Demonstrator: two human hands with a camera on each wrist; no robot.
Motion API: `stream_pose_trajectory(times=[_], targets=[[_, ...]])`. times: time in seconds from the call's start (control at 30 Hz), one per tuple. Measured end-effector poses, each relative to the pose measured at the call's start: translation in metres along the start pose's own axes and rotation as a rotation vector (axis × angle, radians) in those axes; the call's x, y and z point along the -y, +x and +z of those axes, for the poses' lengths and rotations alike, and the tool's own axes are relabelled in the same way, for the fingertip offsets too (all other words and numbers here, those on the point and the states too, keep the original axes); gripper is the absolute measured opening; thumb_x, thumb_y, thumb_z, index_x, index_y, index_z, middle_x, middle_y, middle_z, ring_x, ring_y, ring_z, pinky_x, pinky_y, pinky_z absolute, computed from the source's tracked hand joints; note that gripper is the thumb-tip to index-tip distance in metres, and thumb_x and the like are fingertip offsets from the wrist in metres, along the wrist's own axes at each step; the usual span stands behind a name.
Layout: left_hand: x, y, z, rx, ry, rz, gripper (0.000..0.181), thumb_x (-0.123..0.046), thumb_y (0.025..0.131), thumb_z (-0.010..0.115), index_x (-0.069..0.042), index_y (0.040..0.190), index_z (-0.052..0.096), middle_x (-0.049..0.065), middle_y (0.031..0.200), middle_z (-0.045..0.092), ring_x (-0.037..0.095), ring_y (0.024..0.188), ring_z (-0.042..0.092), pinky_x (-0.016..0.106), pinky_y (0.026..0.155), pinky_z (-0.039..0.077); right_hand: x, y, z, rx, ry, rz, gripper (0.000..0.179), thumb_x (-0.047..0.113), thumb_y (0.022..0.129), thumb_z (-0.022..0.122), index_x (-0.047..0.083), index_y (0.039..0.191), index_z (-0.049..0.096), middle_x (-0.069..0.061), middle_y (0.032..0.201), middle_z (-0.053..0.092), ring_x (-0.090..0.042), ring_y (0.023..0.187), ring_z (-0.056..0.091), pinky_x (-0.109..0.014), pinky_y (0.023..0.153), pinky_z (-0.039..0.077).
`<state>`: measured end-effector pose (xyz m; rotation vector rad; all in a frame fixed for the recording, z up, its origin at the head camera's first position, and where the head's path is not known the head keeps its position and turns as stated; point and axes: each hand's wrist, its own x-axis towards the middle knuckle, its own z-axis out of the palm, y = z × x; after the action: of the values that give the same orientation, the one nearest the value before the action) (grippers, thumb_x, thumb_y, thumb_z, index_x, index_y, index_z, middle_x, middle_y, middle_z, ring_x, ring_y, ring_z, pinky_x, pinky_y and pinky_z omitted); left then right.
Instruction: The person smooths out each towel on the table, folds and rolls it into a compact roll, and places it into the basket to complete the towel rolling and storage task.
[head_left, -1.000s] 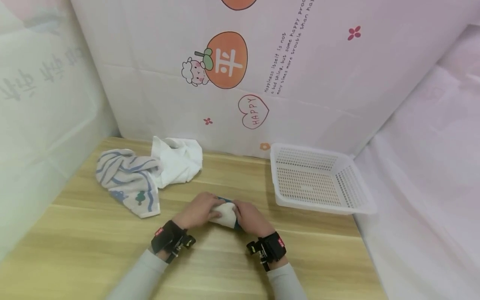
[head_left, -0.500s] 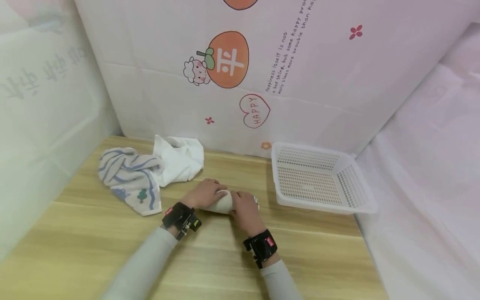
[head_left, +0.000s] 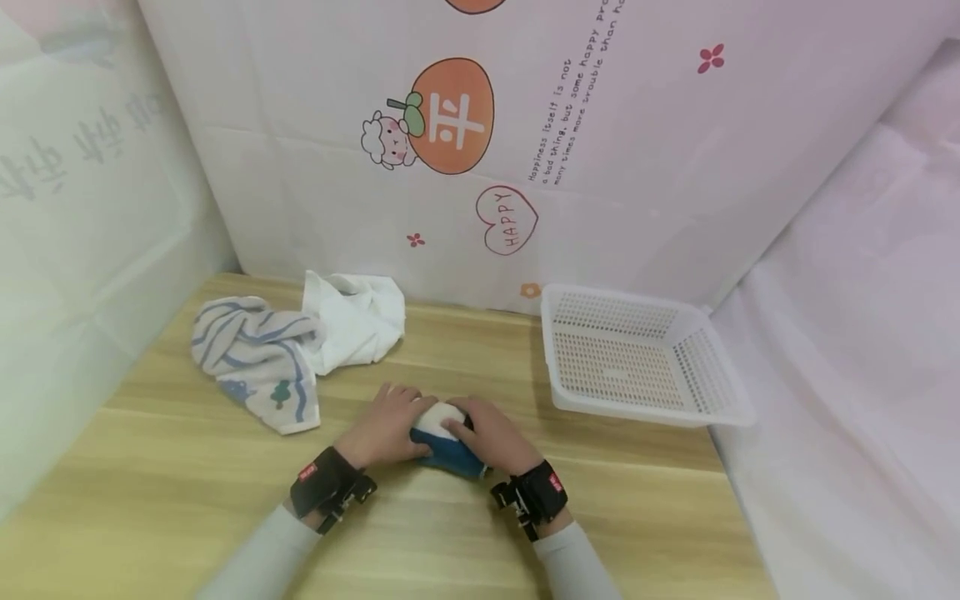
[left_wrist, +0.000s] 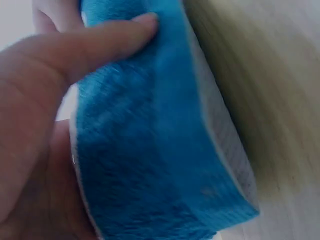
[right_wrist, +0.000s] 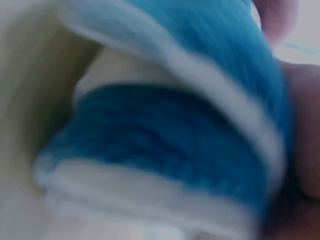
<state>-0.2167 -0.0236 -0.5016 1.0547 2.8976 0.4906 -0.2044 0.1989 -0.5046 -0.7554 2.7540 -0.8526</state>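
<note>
A folded blue-and-white towel (head_left: 450,452) is held between both hands over the middle of the wooden table. My left hand (head_left: 382,427) grips its left end. In the left wrist view the thumb lies across the blue terry face of the towel (left_wrist: 130,135), while the other fingers are partly hidden behind it. From the other side, my right hand (head_left: 495,435) grips the right end, thumb over the white part. The right wrist view, blurred, shows stacked blue layers with white edges on the towel (right_wrist: 165,140), and fingers (right_wrist: 307,120) at its right side.
A crumpled grey towel with blue stripes (head_left: 258,354) and a white cloth (head_left: 360,321) lie at the back left of the table (head_left: 420,550). On the right stands a white plastic basket (head_left: 551,367). Printed fabric walls (head_left: 315,192) enclose the table.
Both hands first shift slightly away with the towel, then come back nearer. The towel has been turned over in the hands, so its blue side now faces the person.
</note>
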Motion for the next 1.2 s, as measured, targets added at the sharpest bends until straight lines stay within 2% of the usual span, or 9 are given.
stream_pose_trajectory(times=[0.2, 0.37, 0.5, 0.63, 0.77, 0.9, 1.03, 1.13, 1.2], targets=[[0.001, 0.014, -0.004, 0.059, -0.018, -0.029, 0.068, -0.047, 0.084, 0.079, -0.006, 0.135, 0.06, 0.013, 0.113, 0.064, 0.032, 0.106, 0.059, 0.054, 0.095, 0.046, 0.02, -0.015, -0.002, -0.082, -0.317, -0.021, 0.078, 0.033, 0.087, 0.081, 0.0, 0.148, 0.046, -0.021, 0.137, 0.058, -0.036, 0.124, 0.057, -0.049, 0.106, 0.047], [0.0, 0.026, -0.007, 0.112, -0.061, -0.039, 0.073, -0.056, 0.08, 0.079, -0.009, 0.134, 0.062, 0.012, 0.114, 0.065, 0.03, 0.103, 0.06, 0.05, 0.087, 0.05, 0.012, -0.011, -0.003, -0.085, -0.316, -0.006, 0.08, 0.027, 0.082, 0.087, -0.002, 0.146, 0.049, -0.02, 0.132, 0.062, -0.034, 0.12, 0.06, -0.047, 0.104, 0.049], [-0.003, 0.028, -0.001, 0.114, -0.05, -0.021, 0.076, -0.047, 0.069, 0.09, -0.012, 0.13, 0.061, 0.01, 0.115, 0.064, 0.03, 0.105, 0.059, 0.051, 0.089, 0.049, 0.009, -0.011, -0.007, -0.053, -0.294, -0.002, 0.075, 0.027, 0.082, 0.087, -0.001, 0.143, 0.053, -0.018, 0.125, 0.066, -0.031, 0.113, 0.063, -0.043, 0.098, 0.053], [-0.002, 0.032, 0.007, 0.087, -0.039, -0.016, 0.074, -0.037, 0.062, 0.092, -0.014, 0.125, 0.063, 0.006, 0.111, 0.065, 0.028, 0.103, 0.058, 0.051, 0.088, 0.048, 0.01, -0.012, -0.006, -0.069, -0.376, 0.006, 0.073, 0.029, 0.08, 0.088, -0.001, 0.139, 0.056, -0.017, 0.121, 0.068, -0.031, 0.109, 0.064, -0.043, 0.094, 0.055], [0.003, 0.041, 0.006, 0.056, -0.074, 0.017, 0.064, -0.034, 0.056, 0.093, -0.017, 0.113, 0.067, -0.002, 0.1, 0.067, 0.021, 0.093, 0.06, 0.046, 0.082, 0.05, 0.009, -0.009, -0.001, -0.135, -0.487, 0.002, 0.068, 0.036, 0.076, 0.09, 0.002, 0.127, 0.061, -0.014, 0.111, 0.069, -0.029, 0.1, 0.067, -0.042, 0.087, 0.057], [0.005, 0.048, -0.004, 0.014, -0.155, 0.075, 0.052, -0.026, 0.056, 0.094, -0.022, 0.102, 0.071, -0.009, 0.093, 0.069, 0.014, 0.086, 0.062, 0.038, 0.079, 0.053, 0.008, -0.006, 0.0, -0.185, -0.442, 0.032, 0.056, 0.039, 0.072, 0.089, 0.008, 0.111, 0.065, -0.006, 0.096, 0.07, -0.021, 0.084, 0.066, -0.035, 0.072, 0.056], [-0.001, 0.054, -0.017, -0.065, -0.258, 0.168, 0.063, -0.02, 0.063, 0.094, -0.015, 0.121, 0.07, 0.0, 0.117, 0.07, 0.022, 0.108, 0.064, 0.042, 0.096, 0.052, 0.009, -0.013, -0.018, -0.227, -0.321, 0.143, 0.046, 0.038, 0.071, 0.088, 0.01, 0.101, 0.066, 0.0, 0.083, 0.067, -0.013, 0.067, 0.061, -0.03, 0.056, 0.051], [-0.008, 0.064, -0.027, -0.137, -0.333, 0.234, 0.079, -0.023, 0.067, 0.095, -0.01, 0.138, 0.061, 0.009, 0.139, 0.061, 0.029, 0.129, 0.056, 0.048, 0.109, 0.046, 0.014, -0.03, -0.043, -0.277, -0.294, 0.265, 0.047, 0.044, 0.073, 0.085, 0.009, 0.097, 0.065, 0.0, 0.078, 0.065, -0.012, 0.059, 0.057, -0.03, 0.05, 0.047], [-0.015, 0.075, -0.032, -0.177, -0.396, 0.266, 0.084, -0.027, 0.068, 0.095, -0.011, 0.141, 0.058, 0.009, 0.145, 0.058, 0.029, 0.133, 0.053, 0.049, 0.112, 0.043, 0.017, -0.046, -0.061, -0.311, -0.294, 0.35, 0.049, 0.048, 0.072, 0.083, 0.009, 0.095, 0.065, -0.002, 0.076, 0.065, -0.014, 0.057, 0.057, -0.032, 0.047, 0.046]])
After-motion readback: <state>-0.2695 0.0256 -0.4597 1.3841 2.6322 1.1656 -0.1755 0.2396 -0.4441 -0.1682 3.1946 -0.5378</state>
